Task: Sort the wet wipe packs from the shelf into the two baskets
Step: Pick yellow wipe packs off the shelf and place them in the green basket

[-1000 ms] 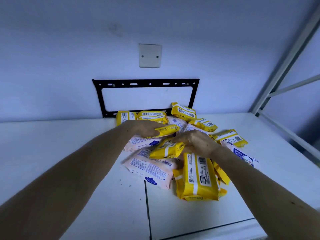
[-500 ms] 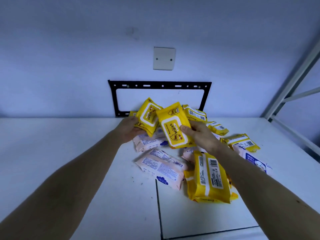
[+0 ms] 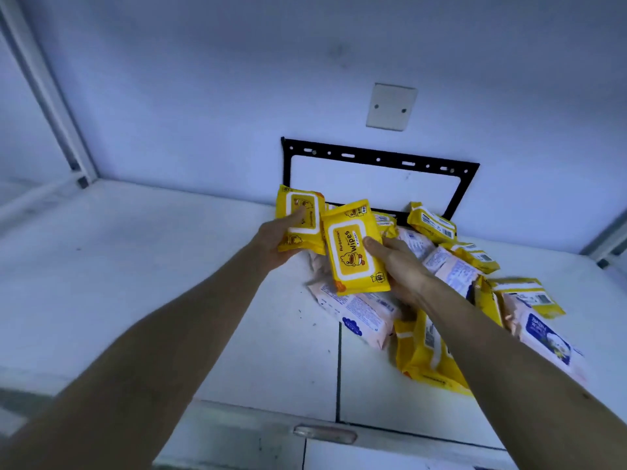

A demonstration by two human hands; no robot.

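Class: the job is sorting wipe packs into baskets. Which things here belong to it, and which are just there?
Job: left hand gripping a yellow pack; right hand gripping another yellow pack; heap of packs on the shelf.
Just there: black bracket; wall plate.

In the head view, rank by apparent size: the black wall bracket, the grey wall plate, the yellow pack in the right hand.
1. black wall bracket
2. yellow pack in the right hand, though nearer the camera
3. grey wall plate
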